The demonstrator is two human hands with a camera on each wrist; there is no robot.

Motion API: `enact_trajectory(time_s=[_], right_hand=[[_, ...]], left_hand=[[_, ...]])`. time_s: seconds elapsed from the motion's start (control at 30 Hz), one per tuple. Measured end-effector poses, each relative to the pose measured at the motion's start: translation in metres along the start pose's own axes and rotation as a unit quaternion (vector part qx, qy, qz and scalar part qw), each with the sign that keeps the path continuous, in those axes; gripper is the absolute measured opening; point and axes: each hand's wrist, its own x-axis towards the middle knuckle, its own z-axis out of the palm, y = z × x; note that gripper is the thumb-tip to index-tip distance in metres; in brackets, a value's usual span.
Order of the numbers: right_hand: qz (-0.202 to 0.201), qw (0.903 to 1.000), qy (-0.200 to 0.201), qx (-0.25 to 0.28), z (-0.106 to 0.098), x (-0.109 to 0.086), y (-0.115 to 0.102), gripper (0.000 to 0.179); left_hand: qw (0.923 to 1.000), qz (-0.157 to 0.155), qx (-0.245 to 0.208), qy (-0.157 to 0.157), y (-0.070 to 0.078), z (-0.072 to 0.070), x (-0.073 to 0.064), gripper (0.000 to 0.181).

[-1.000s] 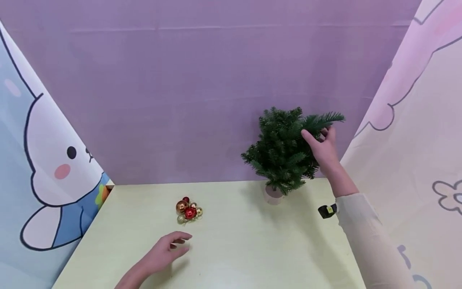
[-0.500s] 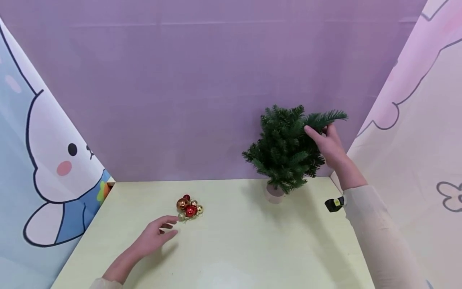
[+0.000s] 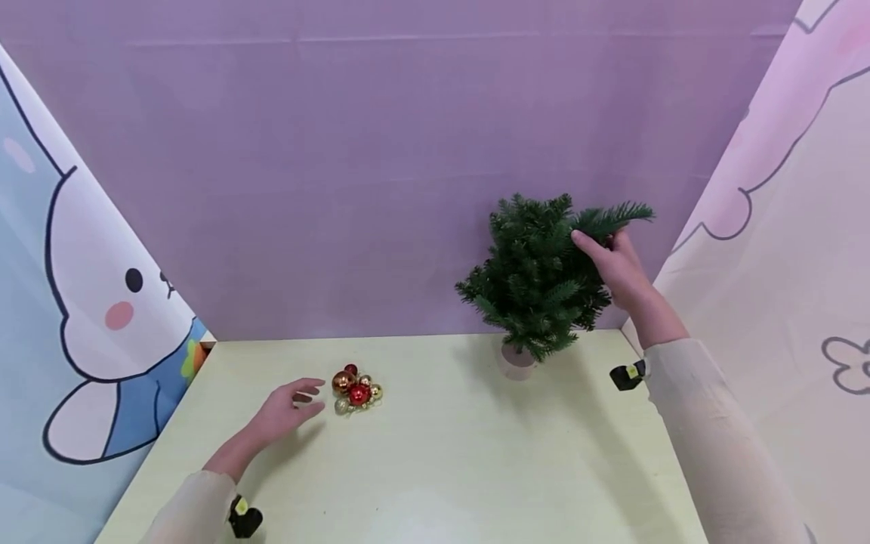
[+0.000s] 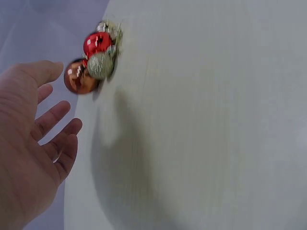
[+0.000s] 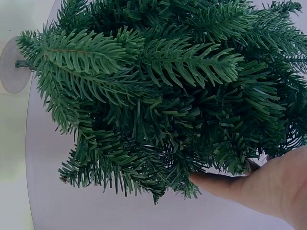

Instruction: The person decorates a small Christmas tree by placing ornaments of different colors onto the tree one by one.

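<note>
A small green artificial Christmas tree [image 3: 530, 283] stands in a pale round pot [image 3: 518, 367] near the back right of the table. My right hand [image 3: 620, 273] grips its upper right branches, thumb in front; the foliage hides most of the fingers in the right wrist view. Farther left lies a cluster of shiny Christmas baubles [image 3: 357, 393], with red [image 4: 97, 44], copper [image 4: 79, 76] and pale gold glittery [image 4: 100, 65] balls. Just left of it hovers my left hand [image 3: 284, 412], fingers loosely bent, thumb apart, holding nothing. A small gap separates its fingertips from the baubles.
The pale yellow table [image 3: 435, 468] meets a purple backdrop [image 3: 340, 189] behind the tree. Printed cloth panels enclose both sides, one with a cartoon rabbit [image 3: 102, 302] on the left. Small black devices are strapped at both wrists.
My left hand has moved forward and to the left, coming level with the baubles on their left side. My right hand stays on the branches; tree and baubles keep their places.
</note>
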Motion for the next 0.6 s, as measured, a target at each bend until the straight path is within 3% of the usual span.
enact_trajectory(time_s=[0.27, 0.6], right_hand=[[-0.014, 0.9998, 0.008, 0.011, 0.002, 0.002, 0.004, 0.075], [-0.021, 0.9993, 0.015, 0.029, 0.003, 0.002, 0.009, 0.071]], left_hand=[[0.9997, -0.016, 0.014, -0.012, -0.009, -0.008, 0.023, 0.05], [0.9975, -0.007, 0.058, -0.041, -0.001, -0.008, 0.048, 0.054]])
